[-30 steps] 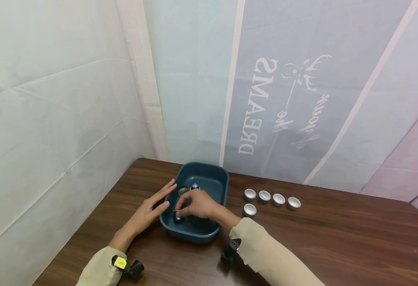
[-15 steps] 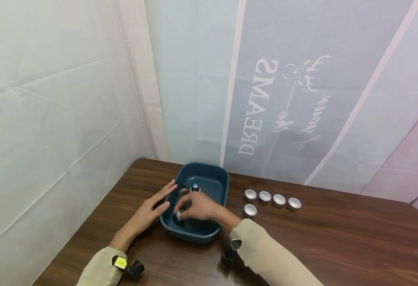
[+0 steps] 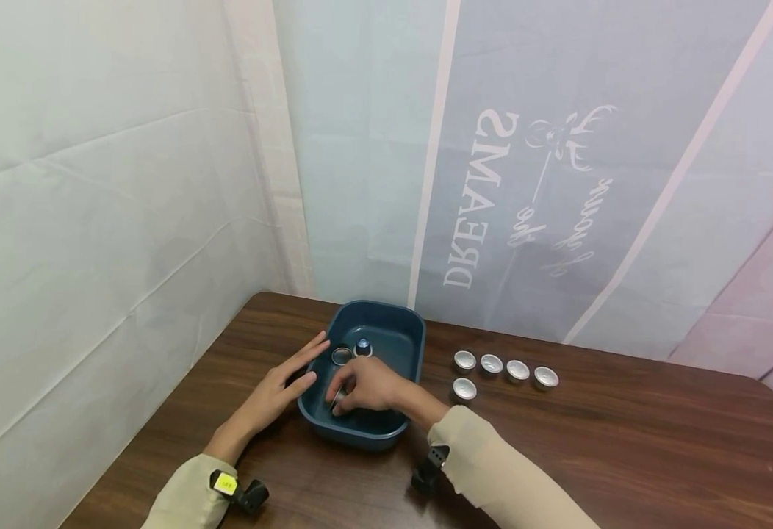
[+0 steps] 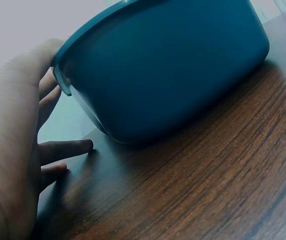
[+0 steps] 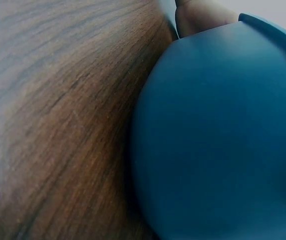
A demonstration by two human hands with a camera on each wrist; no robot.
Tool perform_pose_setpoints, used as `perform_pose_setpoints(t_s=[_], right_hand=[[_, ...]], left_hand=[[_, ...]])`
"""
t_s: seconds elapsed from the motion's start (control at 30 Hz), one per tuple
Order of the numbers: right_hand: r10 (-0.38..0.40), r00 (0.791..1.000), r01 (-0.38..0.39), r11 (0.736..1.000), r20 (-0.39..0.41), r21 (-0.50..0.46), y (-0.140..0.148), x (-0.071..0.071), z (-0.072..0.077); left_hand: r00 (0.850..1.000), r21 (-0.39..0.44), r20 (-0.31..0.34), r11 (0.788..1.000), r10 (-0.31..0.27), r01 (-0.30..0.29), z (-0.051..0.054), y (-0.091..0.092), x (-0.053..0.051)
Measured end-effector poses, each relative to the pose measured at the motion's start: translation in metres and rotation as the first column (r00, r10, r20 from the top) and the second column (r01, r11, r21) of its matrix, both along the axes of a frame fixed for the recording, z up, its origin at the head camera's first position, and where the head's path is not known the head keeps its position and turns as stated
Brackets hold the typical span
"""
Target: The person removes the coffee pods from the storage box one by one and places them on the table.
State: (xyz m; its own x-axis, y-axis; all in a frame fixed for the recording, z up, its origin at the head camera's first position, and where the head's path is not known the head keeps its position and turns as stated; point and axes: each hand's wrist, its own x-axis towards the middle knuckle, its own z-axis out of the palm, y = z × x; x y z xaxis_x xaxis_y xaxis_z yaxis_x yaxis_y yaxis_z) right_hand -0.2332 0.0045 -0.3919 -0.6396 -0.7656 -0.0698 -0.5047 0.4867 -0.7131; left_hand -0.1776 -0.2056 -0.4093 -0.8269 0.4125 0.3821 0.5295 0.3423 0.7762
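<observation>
A deep blue basin (image 3: 396,330) stands on the wooden table. My left hand (image 3: 274,393) rests against its left rim, fingers extended; in the left wrist view the hand (image 4: 18,135) touches the rim, and two fingers reach down beside the wall. Inside the basin, near its front left, my right hand (image 3: 369,386) pinches a small silver-rimmed capsule (image 3: 339,399) between thumb and fingers. Behind that hand lie a dark round capsule (image 3: 342,356) and a blue-topped capsule (image 3: 363,347). The right wrist view shows mostly the basin's outer wall (image 5: 222,135); the right hand's work is hidden there.
Right of the basin, several silver capsules stand on the table (image 3: 624,426): a row at the back, including one capsule (image 3: 546,378) at its right end, and a single capsule (image 3: 464,389) in front. Fabric curtains (image 3: 360,147) hang behind and to the left.
The right hand has moved slightly to the right inside the basin, and the pinched capsule has turned and shifted with it. The left hand keeps its place at the rim.
</observation>
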Motion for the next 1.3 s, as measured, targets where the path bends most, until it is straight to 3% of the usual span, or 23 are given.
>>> perform_pose_setpoints(t_s=[0.27,0.4,0.57,0.77,0.9,1.13,1.3], right_hand=[[-0.059,0.998,0.06,0.998,0.033,-0.028,0.002,0.001,0.002],[-0.054,0.998,0.056,0.998,0.041,-0.039,0.003,0.001,0.005],[-0.084,0.996,0.083,0.994,-0.015,-0.071,0.008,0.0,0.011],[-0.115,0.992,0.105,0.98,-0.048,-0.169,0.018,-0.001,0.018],[-0.086,0.993,0.06,0.959,-0.085,-0.277,0.024,0.001,0.018],[-0.105,0.986,0.046,0.912,-0.125,-0.407,0.036,0.009,0.014],[-0.177,0.98,0.115,0.883,-0.095,-0.456,0.05,0.015,0.018]], left_hand=[[0.999,-0.008,-0.01,0.999,0.031,-0.031,-0.02,-0.004,-0.01],[1.0,0.004,-0.004,1.0,0.01,-0.01,-0.013,-0.003,-0.007],[1.0,-0.004,0.001,1.0,-0.007,0.007,0.0,0.001,0.0],[1.0,-0.009,-0.004,1.0,-0.017,0.017,0.003,0.001,0.001],[1.0,-0.005,-0.002,1.0,-0.018,0.018,-0.003,-0.001,-0.002],[1.0,-0.019,-0.027,1.0,-0.002,0.001,-0.029,-0.009,-0.017],[1.0,-0.023,-0.019,1.0,0.012,-0.012,-0.018,-0.005,-0.012]])
